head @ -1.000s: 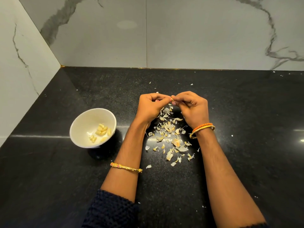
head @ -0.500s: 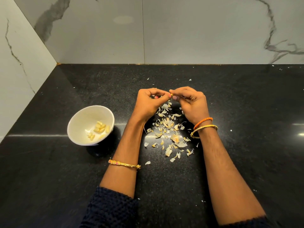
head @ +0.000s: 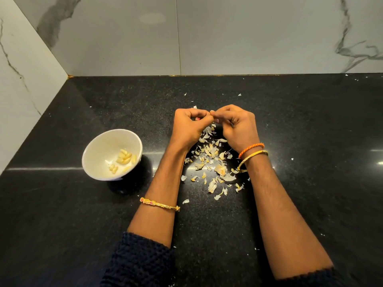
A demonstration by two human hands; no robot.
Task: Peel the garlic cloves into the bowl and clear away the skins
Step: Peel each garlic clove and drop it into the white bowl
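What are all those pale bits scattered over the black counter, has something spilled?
Nothing spilled. They are garlic skins, dropped in a loose heap under the left hand and right hand, with a few stray flecks farther out. The bowl stands upright with peeled cloves inside.

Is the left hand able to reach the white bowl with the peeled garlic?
Probably yes. The white round bowl sits on the black counter just left of the left hand, nothing between them. That hand's fingers are busy pinching something with the right hand.
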